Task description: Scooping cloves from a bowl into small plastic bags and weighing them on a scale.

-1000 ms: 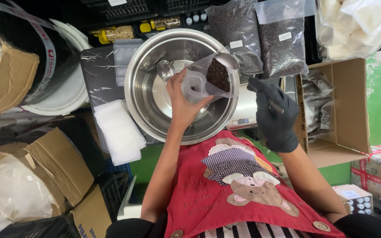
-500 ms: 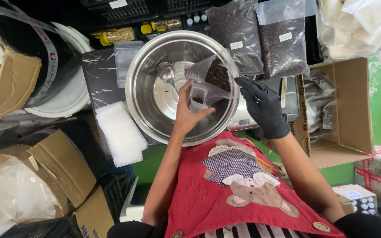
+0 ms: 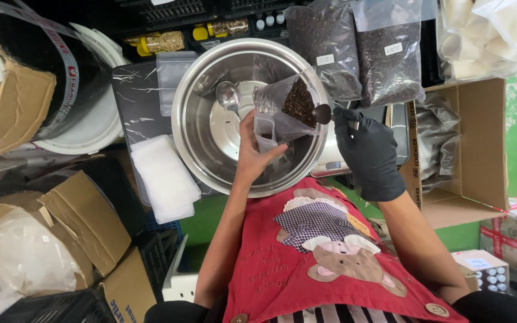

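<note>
While the bare left hand [image 3: 257, 157] gripped a clear pouch [image 3: 282, 110] above the steel bowl [image 3: 210, 128], gloved right-hand fingers [image 3: 345, 119] clamped a dark scoop [image 3: 323, 113]

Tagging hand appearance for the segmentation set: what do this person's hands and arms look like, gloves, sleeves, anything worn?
The left hand is bare, with no glove, ring or watch visible, and the forearm is bare with no sleeve in view. The right hand wears a snug black glove that ends just past the wrist; the forearm above it is bare too. No markings show on the glove.
</note>
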